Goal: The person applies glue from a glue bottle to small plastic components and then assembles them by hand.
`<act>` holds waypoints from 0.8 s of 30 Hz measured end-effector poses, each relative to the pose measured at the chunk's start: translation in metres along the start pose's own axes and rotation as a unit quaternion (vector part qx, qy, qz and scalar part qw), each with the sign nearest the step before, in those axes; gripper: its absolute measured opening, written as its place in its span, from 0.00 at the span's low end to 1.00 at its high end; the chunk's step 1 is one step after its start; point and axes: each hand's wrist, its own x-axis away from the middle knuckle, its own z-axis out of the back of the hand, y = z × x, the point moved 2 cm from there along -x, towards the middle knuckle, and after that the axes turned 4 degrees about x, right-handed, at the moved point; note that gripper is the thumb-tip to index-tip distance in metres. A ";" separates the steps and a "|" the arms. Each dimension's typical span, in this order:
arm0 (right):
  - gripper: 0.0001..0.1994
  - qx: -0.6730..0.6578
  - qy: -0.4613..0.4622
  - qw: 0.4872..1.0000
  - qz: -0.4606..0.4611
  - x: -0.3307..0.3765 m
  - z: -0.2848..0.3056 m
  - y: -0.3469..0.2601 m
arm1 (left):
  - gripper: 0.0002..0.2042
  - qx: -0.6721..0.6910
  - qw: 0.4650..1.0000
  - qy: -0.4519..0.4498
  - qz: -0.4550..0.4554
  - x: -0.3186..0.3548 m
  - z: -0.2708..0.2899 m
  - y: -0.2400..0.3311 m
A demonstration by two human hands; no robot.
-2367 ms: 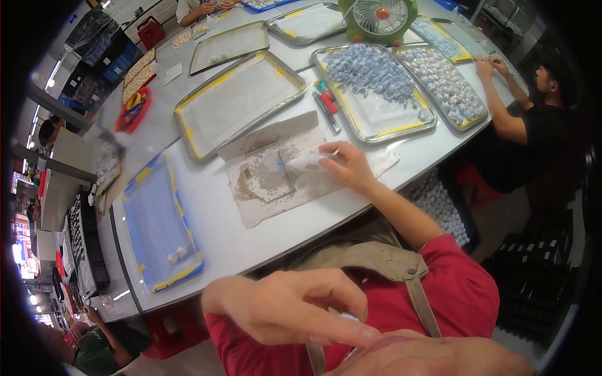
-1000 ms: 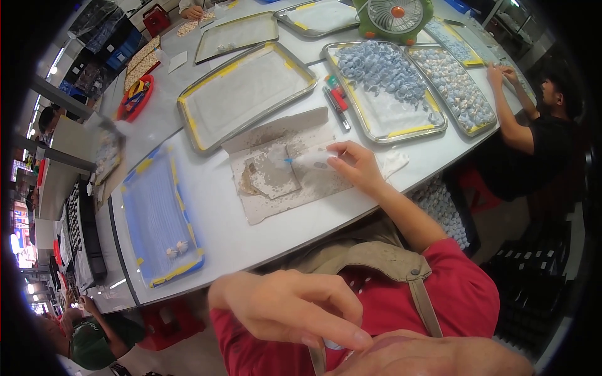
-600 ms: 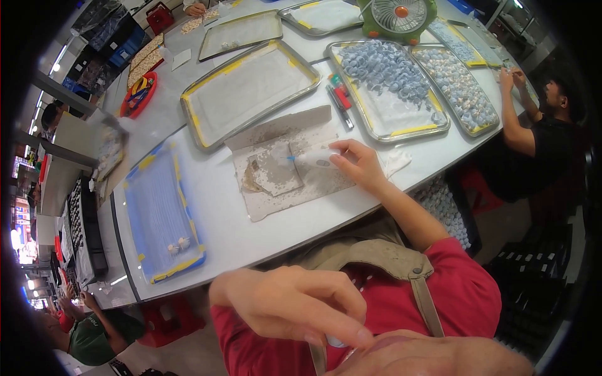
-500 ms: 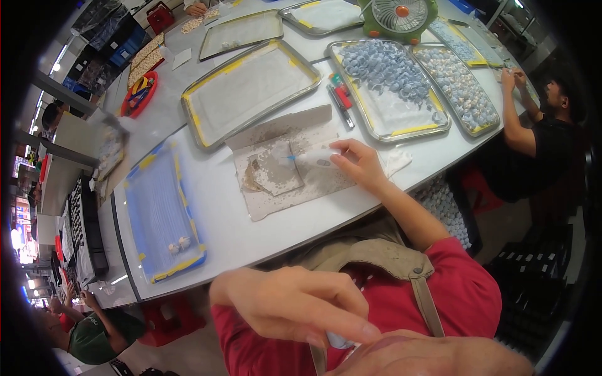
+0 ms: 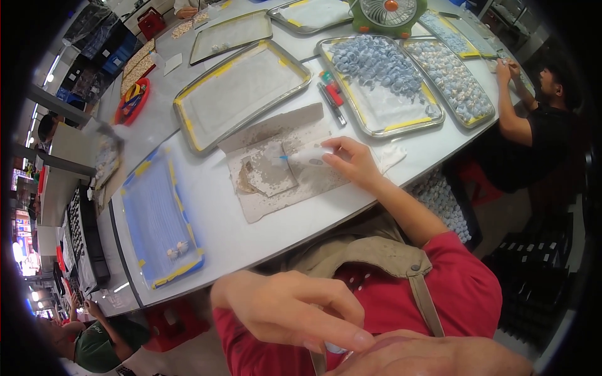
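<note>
Close to the lower edge, my left hand (image 5: 298,307) is bent with thumb and fingers pinched on a small pale blue-white piece (image 5: 334,348), mostly covered by the fingers. Out over the table, my right hand (image 5: 354,161) grips a white squeeze bottle (image 5: 308,156) from its right end. The bottle lies nearly level, its blue nozzle tip (image 5: 284,158) pointing left. Beneath it is a stained, folded cardboard sheet (image 5: 269,203) with a smaller crusted square (image 5: 276,182) on top. I cannot tell whether the tip touches the square.
A blue tray (image 5: 160,219) with a few small pieces lies left. Behind stands a paper-lined metal tray (image 5: 241,94); to the right, a tray of blue-grey pieces (image 5: 376,62) and one of finished-looking pieces (image 5: 454,81). Pens (image 5: 331,100), a green fan (image 5: 387,15) and a seated co-worker (image 5: 527,125) are nearby.
The whole view has shifted slightly. The piece in my left hand seems turned a little; my right hand still holds the bottle over the cardboard.
</note>
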 end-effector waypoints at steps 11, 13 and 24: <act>0.14 -0.335 0.035 0.941 -0.039 -0.163 0.023 0.004 | 0.09 0.020 0.969 0.213 -0.121 0.045 0.024 -0.009; 0.16 -0.243 0.083 0.958 -0.129 -0.240 0.023 0.031 | 0.08 0.012 0.955 0.264 -0.135 0.057 0.037 -0.014; 0.07 -0.416 0.376 0.736 -0.379 -0.412 0.006 0.156 | 0.10 -0.006 0.895 0.409 -0.180 0.106 0.106 -0.028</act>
